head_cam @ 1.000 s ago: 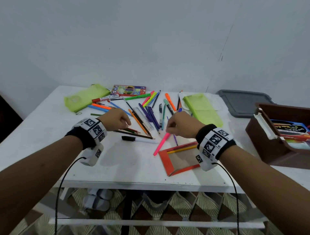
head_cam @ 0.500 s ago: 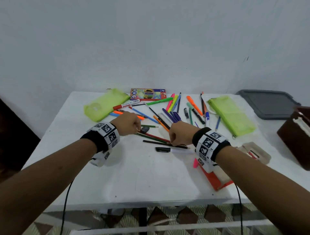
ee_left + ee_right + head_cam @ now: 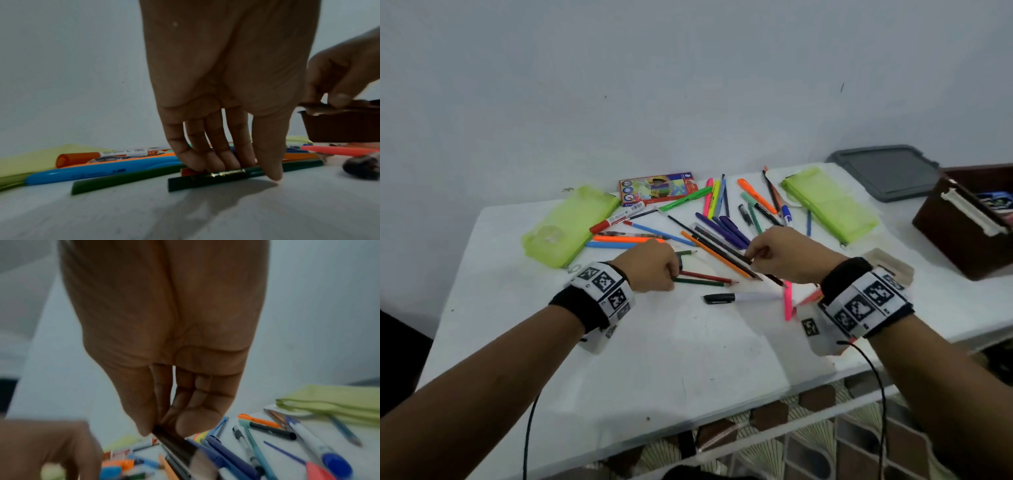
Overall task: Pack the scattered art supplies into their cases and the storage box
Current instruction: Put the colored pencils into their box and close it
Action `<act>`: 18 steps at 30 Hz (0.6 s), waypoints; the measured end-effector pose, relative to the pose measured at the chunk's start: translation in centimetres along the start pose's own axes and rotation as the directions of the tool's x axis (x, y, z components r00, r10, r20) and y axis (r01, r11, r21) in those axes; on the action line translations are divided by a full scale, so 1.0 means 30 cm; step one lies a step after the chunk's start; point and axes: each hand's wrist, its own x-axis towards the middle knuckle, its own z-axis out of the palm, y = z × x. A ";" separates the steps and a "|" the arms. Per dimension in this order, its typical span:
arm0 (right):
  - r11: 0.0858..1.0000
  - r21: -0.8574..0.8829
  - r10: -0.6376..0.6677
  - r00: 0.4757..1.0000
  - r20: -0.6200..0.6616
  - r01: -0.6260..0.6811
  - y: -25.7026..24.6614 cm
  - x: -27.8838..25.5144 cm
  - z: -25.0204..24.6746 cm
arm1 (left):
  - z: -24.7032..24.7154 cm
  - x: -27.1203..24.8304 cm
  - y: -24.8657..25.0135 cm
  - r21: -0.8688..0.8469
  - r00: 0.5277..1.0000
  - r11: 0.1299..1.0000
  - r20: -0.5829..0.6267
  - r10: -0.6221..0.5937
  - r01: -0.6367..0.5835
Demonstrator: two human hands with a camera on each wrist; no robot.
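Left hand [image 3: 650,265] grip pinching a dark green pencil [image 3: 216,176] lying on the white surface [image 3: 654,359], right hand [image 3: 780,257] grip pinching a dark pencil [image 3: 174,443] lifted over crowding pens, green pouches [image 3: 571,224] sitting at eleven and one o'clock, brown storage box [image 3: 962,226] at two o'clock.

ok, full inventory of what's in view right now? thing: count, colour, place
table: 1, white, under everything.
pouches: 2, lime green, far left and far right of the pile.
pencil box: 1, multicoloured, far edge by the wall.
pens, markers and pencils: many, mixed colours, scattered mid-table; exact count unclear.
black-capped marker: 1, white barrel, near the front between the hands.
storage box: 1, brown, right edge, open.
lid: 1, grey, behind the storage box.
left hand: pinching a dark green pencil on the table.
right hand: pinching a dark pencil, lifted.
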 end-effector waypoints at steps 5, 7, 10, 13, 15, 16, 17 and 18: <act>0.858 0.503 0.226 0.957 -0.182 -0.106 0.036 -0.113 0.064 | 0.011 0.020 0.017 0.053 0.999 0.998 0.030 0.041 -0.043; 0.731 0.675 0.325 0.921 -0.213 -0.101 0.046 -0.154 0.098 | 0.009 0.025 0.036 -0.007 0.996 0.998 0.052 0.069 -0.069; 0.563 0.823 0.466 0.849 -0.248 -0.069 0.070 -0.203 0.141 | -0.010 0.037 0.098 -0.143 0.990 0.982 0.044 0.133 -0.126; 0.496 0.866 0.542 0.801 -0.254 -0.060 0.111 -0.246 0.167 | -0.032 0.068 0.201 -0.332 0.980 0.925 0.010 0.198 -0.183; 0.484 0.872 0.567 0.785 -0.249 -0.072 0.142 -0.281 0.171 | -0.030 0.102 0.281 -0.388 0.974 0.899 0.016 0.227 -0.203; 0.471 0.878 0.587 0.772 -0.242 -0.083 0.161 -0.301 0.168 | -0.022 0.122 0.322 -0.406 0.971 0.890 0.022 0.237 -0.208; 0.452 0.887 0.609 0.759 -0.232 -0.091 0.180 -0.322 0.161 | -0.013 0.143 0.362 -0.426 0.968 0.879 0.026 0.249 -0.215; 0.426 0.900 0.630 0.743 -0.225 -0.089 0.203 -0.340 0.153 | -0.003 0.163 0.401 -0.444 0.965 0.868 0.031 0.262 -0.221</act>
